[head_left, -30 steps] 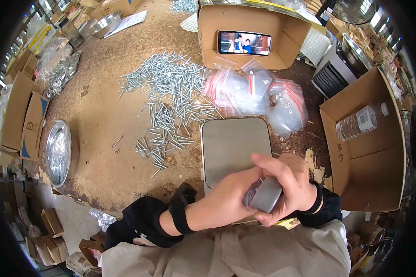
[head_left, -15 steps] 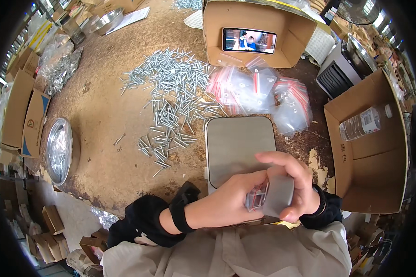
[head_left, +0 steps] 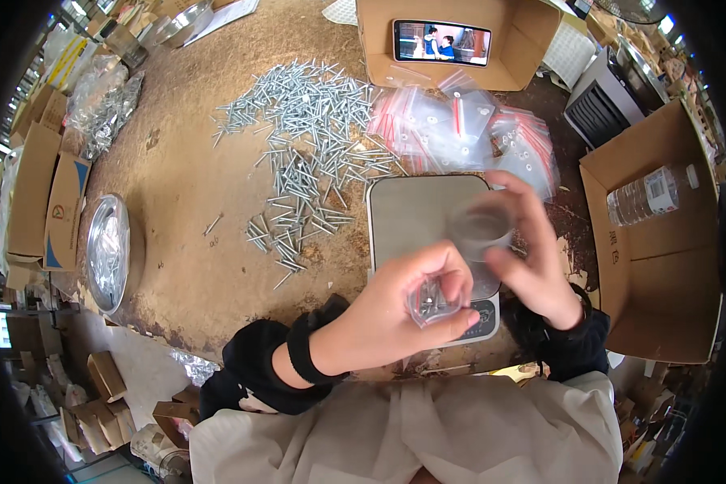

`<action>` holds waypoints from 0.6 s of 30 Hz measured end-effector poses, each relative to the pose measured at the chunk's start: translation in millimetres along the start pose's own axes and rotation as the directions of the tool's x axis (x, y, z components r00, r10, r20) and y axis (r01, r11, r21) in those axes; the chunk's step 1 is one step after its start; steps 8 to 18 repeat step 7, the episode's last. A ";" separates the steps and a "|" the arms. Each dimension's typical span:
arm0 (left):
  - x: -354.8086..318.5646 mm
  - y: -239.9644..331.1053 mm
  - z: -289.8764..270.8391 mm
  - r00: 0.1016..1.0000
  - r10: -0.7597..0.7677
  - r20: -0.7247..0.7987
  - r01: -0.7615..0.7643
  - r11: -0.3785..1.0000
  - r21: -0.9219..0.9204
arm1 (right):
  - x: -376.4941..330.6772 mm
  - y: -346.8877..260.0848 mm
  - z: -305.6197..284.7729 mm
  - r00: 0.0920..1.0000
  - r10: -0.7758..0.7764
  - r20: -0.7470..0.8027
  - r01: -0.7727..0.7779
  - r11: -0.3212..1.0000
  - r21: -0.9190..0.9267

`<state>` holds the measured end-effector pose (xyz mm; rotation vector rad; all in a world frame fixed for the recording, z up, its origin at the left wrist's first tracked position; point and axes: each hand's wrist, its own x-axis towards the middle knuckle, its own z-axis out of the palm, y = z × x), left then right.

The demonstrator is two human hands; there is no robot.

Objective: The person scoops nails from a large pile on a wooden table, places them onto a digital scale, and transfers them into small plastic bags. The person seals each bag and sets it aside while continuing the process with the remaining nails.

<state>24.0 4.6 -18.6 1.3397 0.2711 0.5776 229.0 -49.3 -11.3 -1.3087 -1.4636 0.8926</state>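
Note:
My left hand [head_left: 387, 302] is closed round a small clear plastic bag [head_left: 434, 308], and a few silver metal pieces show inside it. Fingers of my right hand [head_left: 542, 262] curl round a translucent cup [head_left: 482, 230], smeared by motion, above the platform of a digital scale [head_left: 403, 206]. Part of the scale's dark display panel shows below that hand. Beyond the scale lie stacked zip bags [head_left: 436, 133] with red closure strips. To their left spreads a heap of thin silver nail-like fasteners [head_left: 306, 117].
A phone [head_left: 442, 43] playing video leans inside an open carton [head_left: 524, 48] at the back. On the right, another carton [head_left: 669, 290] holds a plastic bottle [head_left: 644, 198]. A metal bowl [head_left: 137, 258] with plastic wrapping and a carton [head_left: 66, 214] stand at the left.
My hands have moved apart. The cup has come away from the bag, going up and right over the scale with my right hand. My left hand still has the bag.

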 end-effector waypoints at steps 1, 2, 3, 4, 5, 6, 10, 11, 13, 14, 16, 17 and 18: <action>-0.2 2.5 -1.1 1.000 -0.016 -0.015 0.016 1.000 0.003 | 1.7 6.8 0.2 0.996 -0.074 0.054 0.084 0.974 -0.211; -0.7 3.1 -1.1 0.999 -0.020 -0.026 0.019 1.000 -0.015 | 2.4 9.9 0.3 0.983 -0.135 0.122 0.173 0.897 -0.407; -1.0 3.3 -1.4 0.999 -0.021 -0.040 0.020 0.999 -0.032 | 3.8 5.2 3.5 0.980 -0.116 0.159 0.174 0.890 -0.422; -1.3 3.3 -1.4 0.998 -0.022 -0.054 0.020 0.999 -0.047 | 4.8 2.6 3.9 0.970 -0.171 0.172 0.229 0.879 -0.419; -1.7 3.2 -0.8 0.997 0.001 -0.079 -0.008 0.996 -0.089 | 5.8 0.6 3.9 0.957 -0.226 0.184 0.284 0.864 -0.415; -1.4 4.0 0.7 0.994 0.027 -0.102 -0.040 0.991 -0.131 | 7.1 -2.9 2.7 0.940 -0.280 0.194 0.337 0.845 -0.415; -1.2 4.5 2.8 0.991 0.051 -0.125 -0.072 0.982 -0.173 | 7.5 -5.4 -1.5 0.898 -0.380 0.221 0.440 0.785 -0.437; -1.2 4.5 2.8 0.991 0.051 -0.125 -0.072 0.982 -0.173 | 7.5 -5.4 -1.5 0.898 -0.380 0.221 0.440 0.785 -0.437; -1.2 4.5 2.8 0.991 0.051 -0.125 -0.072 0.982 -0.173 | 7.5 -5.4 -1.5 0.898 -0.380 0.221 0.440 0.785 -0.437; -1.2 4.5 2.8 0.991 0.051 -0.125 -0.072 0.982 -0.173 | 7.5 -5.4 -1.5 0.898 -0.380 0.221 0.440 0.785 -0.437; -1.2 4.5 2.8 0.991 0.051 -0.125 -0.072 0.982 -0.173 | 7.5 -5.4 -1.5 0.898 -0.380 0.221 0.440 0.785 -0.437; -1.2 4.5 2.8 0.991 0.051 -0.125 -0.072 0.982 -0.173 | 7.5 -5.4 -1.5 0.898 -0.380 0.221 0.440 0.785 -0.437; -1.2 4.5 2.8 0.991 0.051 -0.125 -0.072 0.982 -0.173 | 7.5 -5.4 -1.5 0.898 -0.380 0.221 0.440 0.785 -0.437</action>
